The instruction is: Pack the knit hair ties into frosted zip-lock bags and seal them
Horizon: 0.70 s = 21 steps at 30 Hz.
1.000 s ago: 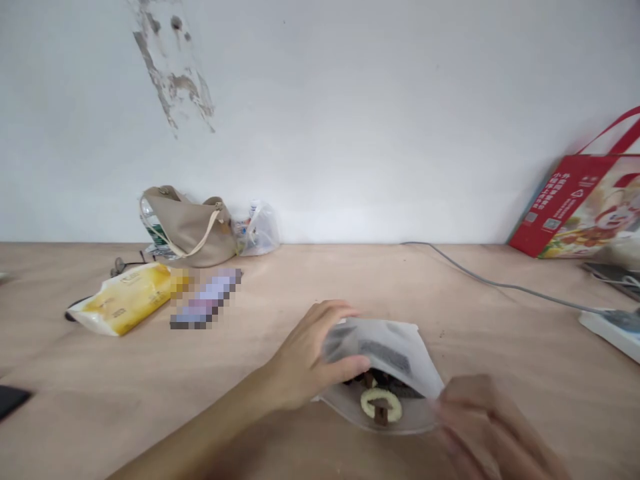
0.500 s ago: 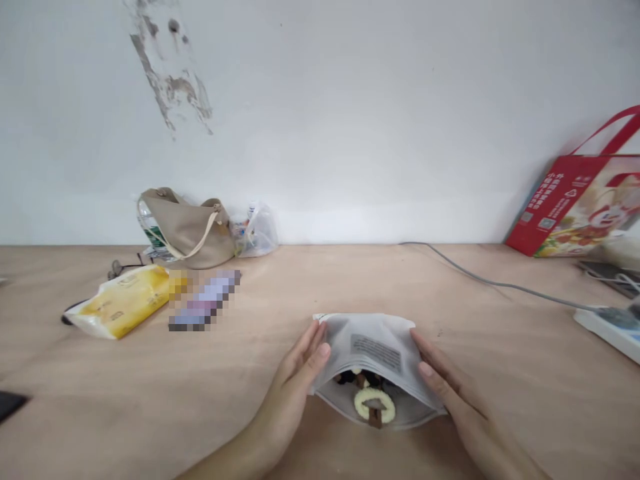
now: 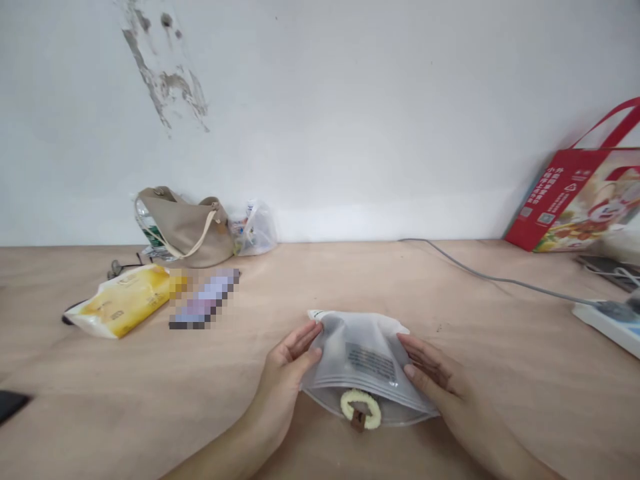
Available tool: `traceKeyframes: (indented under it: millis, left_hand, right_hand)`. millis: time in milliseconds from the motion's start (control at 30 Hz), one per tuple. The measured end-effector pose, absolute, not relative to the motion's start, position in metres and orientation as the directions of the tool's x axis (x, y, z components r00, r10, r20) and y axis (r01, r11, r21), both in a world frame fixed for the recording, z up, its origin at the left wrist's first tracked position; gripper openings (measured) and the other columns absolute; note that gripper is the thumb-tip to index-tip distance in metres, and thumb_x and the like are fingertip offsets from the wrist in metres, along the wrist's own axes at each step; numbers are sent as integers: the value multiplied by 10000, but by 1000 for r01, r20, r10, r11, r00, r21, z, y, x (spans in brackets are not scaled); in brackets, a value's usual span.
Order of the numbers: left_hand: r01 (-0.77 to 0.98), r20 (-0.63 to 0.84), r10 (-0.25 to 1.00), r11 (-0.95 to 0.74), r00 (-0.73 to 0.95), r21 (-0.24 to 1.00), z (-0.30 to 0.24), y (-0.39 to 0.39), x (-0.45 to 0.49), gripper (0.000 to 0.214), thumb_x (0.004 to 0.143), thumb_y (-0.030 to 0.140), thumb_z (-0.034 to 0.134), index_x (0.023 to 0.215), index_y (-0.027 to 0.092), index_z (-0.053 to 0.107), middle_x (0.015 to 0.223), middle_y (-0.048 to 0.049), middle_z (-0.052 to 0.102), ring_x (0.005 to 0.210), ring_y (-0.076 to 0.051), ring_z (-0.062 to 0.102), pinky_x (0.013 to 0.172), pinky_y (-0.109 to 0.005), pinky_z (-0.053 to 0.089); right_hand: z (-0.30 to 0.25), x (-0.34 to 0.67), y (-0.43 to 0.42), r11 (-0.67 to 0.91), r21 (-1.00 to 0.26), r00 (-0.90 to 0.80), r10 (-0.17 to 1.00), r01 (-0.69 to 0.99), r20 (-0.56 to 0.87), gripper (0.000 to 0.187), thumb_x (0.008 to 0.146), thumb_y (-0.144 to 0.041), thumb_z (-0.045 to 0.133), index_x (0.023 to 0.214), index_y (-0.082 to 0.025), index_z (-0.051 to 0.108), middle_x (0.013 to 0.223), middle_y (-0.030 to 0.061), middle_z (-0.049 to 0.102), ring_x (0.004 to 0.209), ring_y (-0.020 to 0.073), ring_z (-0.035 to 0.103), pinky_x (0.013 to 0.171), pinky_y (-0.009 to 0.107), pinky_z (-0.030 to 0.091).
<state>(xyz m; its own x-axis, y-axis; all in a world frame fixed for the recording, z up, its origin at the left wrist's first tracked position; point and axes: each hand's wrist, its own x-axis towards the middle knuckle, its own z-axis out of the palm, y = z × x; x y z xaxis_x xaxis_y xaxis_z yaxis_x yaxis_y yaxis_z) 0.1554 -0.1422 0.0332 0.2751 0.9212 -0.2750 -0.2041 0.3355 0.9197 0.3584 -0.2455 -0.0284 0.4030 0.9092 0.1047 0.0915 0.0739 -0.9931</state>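
Observation:
A frosted plastic zip bag [image 3: 360, 337] with a dark printed text block lies in front of me, its mouth toward me and slightly parted. In that mouth rests a cream fuzzy ring [image 3: 375, 408] with a brown tag, looking like a hair tie; whatever lies deeper is hidden. My left hand [image 3: 290, 367] grips the bag's left side, thumb on top. On the opposite side my right hand [image 3: 445, 383] holds the bag's right edge between thumb and curled fingers.
Left on the wooden table [image 3: 320, 280] lie a yellow tissue pack [image 3: 133, 300] and a pixelated phone-like object [image 3: 207, 300]. A beige handbag [image 3: 187, 227] and a clear plastic bag [image 3: 257, 230] stand by the wall. At right are a red carrier bag [image 3: 575, 193], a grey cable [image 3: 480, 275] and a power strip [image 3: 607, 327].
The bag's mouth has narrowed, and its upper layer now covers the dark contents seen before. Both hands and the bag have shifted slightly left in view.

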Motion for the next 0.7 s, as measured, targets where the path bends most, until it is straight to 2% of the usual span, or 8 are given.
traceKeyframes:
  millis: [100, 233, 433, 533, 633, 700]
  left_hand:
    - [-201, -219, 940, 276, 263, 940, 30, -143, 156, 401, 526, 158, 808, 912, 165, 697, 1008, -79, 721, 1032, -246, 622, 790, -271, 487]
    - [-271, -186, 949, 255, 255, 928, 32, -144, 155, 287, 510, 151, 812, 765, 162, 682, 728, -8, 708, 733, -137, 644, 630, -188, 479]
    - [-453, -148, 933, 294, 329, 842, 45, -143, 154, 226, 556, 162, 785, 686, 182, 602, 714, 14, 678, 671, -122, 632, 625, -206, 517]
    - [-484, -158, 932, 309, 327, 819, 47, -138, 154, 256, 596, 141, 749, 793, 203, 597, 686, 39, 645, 642, -103, 617, 629, -199, 521]
    - [-484, -185, 923, 338, 336, 807, 48, -129, 157, 330, 641, 139, 716, 939, 214, 597, 704, 48, 633, 630, -93, 607, 647, -211, 527]
    - [-476, -156, 919, 327, 363, 816, 52, -122, 159, 313, 650, 162, 725, 940, 193, 614, 734, 34, 645, 641, -98, 610, 645, -217, 526]
  right_hand:
    - [-28, 358, -248, 126, -991, 392, 910, 55, 137, 337, 840, -381, 618, 1152, -253, 614, 1261, 64, 602, 1201, 236, 517, 966, 398, 471]
    - [-23, 357, -256, 209, -966, 423, 870, 151, 254, 289, 866, -346, 590, 1143, -264, 611, 1222, 50, 630, 1170, 209, 548, 970, 354, 468]
    - [-13, 358, -264, 360, -857, 390, 777, 368, 494, 211, 850, -246, 602, 1053, -278, 654, 1057, 45, 703, 995, 198, 661, 825, 269, 560]
    - [-9, 358, -262, 395, -802, 379, 728, 449, 571, 179, 850, -222, 595, 1002, -283, 666, 1072, 38, 696, 992, 196, 660, 816, 264, 566]
    - [-1, 355, -257, 428, -790, 417, 682, 439, 601, 156, 858, -212, 583, 968, -289, 662, 1071, 30, 691, 983, 184, 661, 796, 256, 569]
    - [5, 354, -254, 448, -781, 440, 651, 435, 618, 161, 854, -195, 584, 956, -294, 661, 1058, 23, 693, 963, 174, 665, 777, 246, 568]
